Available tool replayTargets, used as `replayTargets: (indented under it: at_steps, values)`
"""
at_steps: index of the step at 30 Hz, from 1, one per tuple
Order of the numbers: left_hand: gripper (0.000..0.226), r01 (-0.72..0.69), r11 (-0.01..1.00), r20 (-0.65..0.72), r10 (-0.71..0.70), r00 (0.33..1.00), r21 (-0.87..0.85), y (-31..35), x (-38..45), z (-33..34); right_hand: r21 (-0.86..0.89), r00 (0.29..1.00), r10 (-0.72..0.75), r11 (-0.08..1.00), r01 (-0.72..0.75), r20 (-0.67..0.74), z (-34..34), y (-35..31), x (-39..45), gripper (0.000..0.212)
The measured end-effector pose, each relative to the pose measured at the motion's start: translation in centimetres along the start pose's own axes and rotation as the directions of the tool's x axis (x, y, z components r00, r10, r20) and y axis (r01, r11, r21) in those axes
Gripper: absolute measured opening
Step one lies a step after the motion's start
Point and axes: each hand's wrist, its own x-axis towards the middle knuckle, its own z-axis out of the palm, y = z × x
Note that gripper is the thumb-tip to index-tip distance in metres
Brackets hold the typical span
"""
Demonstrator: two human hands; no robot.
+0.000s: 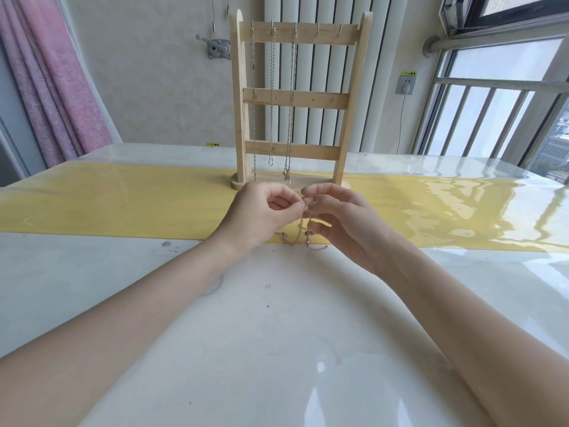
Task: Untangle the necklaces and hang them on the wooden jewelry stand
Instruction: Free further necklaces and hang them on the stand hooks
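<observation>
Two bare forearms reach up from the bottom corners across the glossy white table (277,334). At mid-frame the left hand (261,214) and right hand (335,223) meet, each pinching the top of a thin chain necklace (303,235) between thumb and fingertips; its loose end trails onto the edge of the yellow runner (123,204). Just beyond, at upper centre, stands the wooden jewelry stand (295,100), three hung necklaces (272,97) dangling from its top hooks.

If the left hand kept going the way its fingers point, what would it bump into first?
Probably the right hand. The left hand points right, and both pinch the same chain, fingertips nearly touching. The stand is behind them, not in that line.
</observation>
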Motion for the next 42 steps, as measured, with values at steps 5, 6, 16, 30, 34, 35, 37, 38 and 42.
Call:
replayTargets:
  at_steps: [5, 6, 16, 30, 34, 35, 37, 38, 42]
  values:
    - [0.017, 0.143, 0.979, -0.02, -0.147, 0.989, -0.145, -0.2, 0.2, -0.3, -0.29, 0.968, -0.187, 0.948, 0.133, -0.169, -0.1, 0.1, 0.1, 0.019]
    - [0.017, 0.154, 0.976, -0.016, -0.159, 0.987, -0.152, -0.2, 0.2, -0.3, -0.31, 0.963, -0.212, 0.938, 0.154, -0.165, -0.1, 0.0, 0.0, 0.019]
    - [0.02, 0.224, 0.967, 0.059, -0.218, 0.974, -0.123, -0.3, 0.2, -0.5, -0.484, 0.962, -0.273, 0.843, 0.236, -0.007, -0.2, 0.2, -0.1, 0.015]
    - [0.009, 0.263, 0.964, 0.106, -0.259, 0.96, -0.029, 0.3, 0.4, -1.6, -0.641, 0.923, -0.369, 0.682, 0.351, 0.113, -0.1, 0.4, 0.1, 0.024]
    - [0.007, 0.246, 0.969, 0.111, -0.244, 0.963, -0.008, 0.3, 0.3, -1.9, -0.662, 0.926, -0.354, 0.664, 0.348, 0.132, -0.1, 0.4, 0.0, 0.025]
    - [0.008, 0.24, 0.971, 0.11, -0.239, 0.965, 0.0, 0.2, 0.4, -1.9, -0.666, 0.926, -0.353, 0.66, 0.348, 0.134, -0.1, 0.4, 0.0, 0.025]
    - [0.009, 0.226, 0.974, 0.104, -0.227, 0.968, 0.015, 0.1, 0.4, -1.9, -0.663, 0.927, -0.352, 0.664, 0.346, 0.131, 0.1, 0.4, 0.0, 0.024]
    - [0.011, 0.218, 0.976, 0.099, -0.22, 0.971, 0.024, 0.1, 0.4, -1.8, -0.656, 0.928, -0.35, 0.672, 0.343, 0.127, 0.1, 0.4, -0.1, 0.023]
    - [0.016, 0.202, 0.978, 0.094, -0.206, 0.974, 0.051, 0.0, 0.4, -1.6, -0.606, 0.945, -0.314, 0.735, 0.304, 0.093, 0.2, 0.4, -0.2, 0.02]
